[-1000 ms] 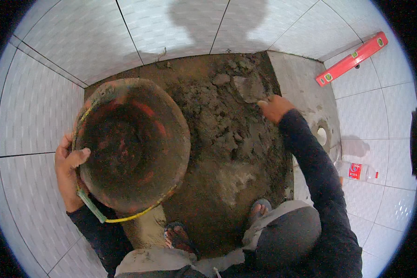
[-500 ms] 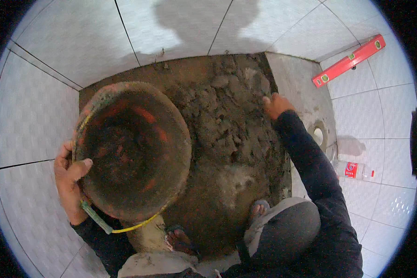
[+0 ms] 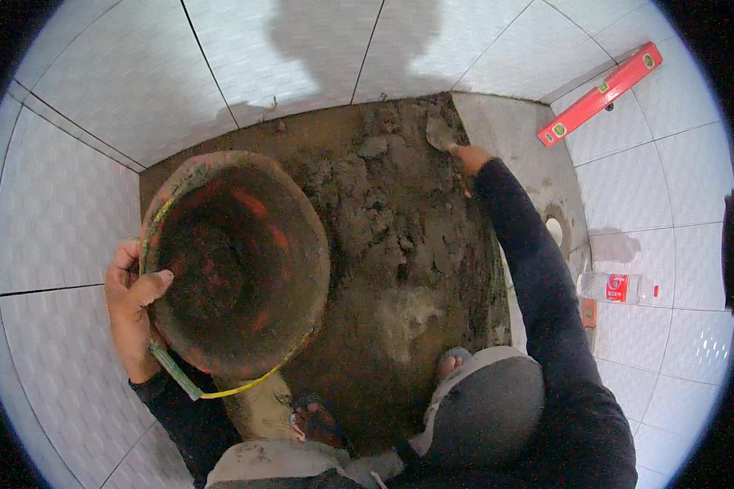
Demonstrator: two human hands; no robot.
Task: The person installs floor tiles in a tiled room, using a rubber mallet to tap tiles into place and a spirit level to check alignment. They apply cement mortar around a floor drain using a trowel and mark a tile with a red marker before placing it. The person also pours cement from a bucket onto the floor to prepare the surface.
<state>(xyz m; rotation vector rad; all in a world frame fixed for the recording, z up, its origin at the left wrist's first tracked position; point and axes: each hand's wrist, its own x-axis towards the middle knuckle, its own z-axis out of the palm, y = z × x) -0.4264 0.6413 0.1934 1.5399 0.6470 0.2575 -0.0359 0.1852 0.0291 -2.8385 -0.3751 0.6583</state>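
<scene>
A mud-caked bucket (image 3: 228,326) with reddish patches inside is held at the left, its mouth facing me. My left hand (image 3: 132,306) is closed on its left rim, thumb over the edge. A yellow cord handle with a green grip (image 3: 174,371) hangs along the bucket's lower side. At the far right of the floor, my right hand (image 3: 471,160) is closed on a trowel; its grey, mortar-smeared blade (image 3: 440,132) points away from me and its handle is mostly hidden. Beneath the blade lies lumpy wet mortar (image 3: 383,204).
White tiled walls (image 3: 65,212) border the floor. A red spirit level (image 3: 599,94) leans at the upper right. A concrete ledge (image 3: 514,134) with a round white opening (image 3: 554,231) runs along the right. A clear bottle (image 3: 620,288) lies near the right wall. My sandalled feet (image 3: 322,420) are close below.
My right hand has shifted slightly farther away, and the trowel blade now shows beyond its fingers. The view has tilted a little, and the bucket sits slightly differently in my left hand.
</scene>
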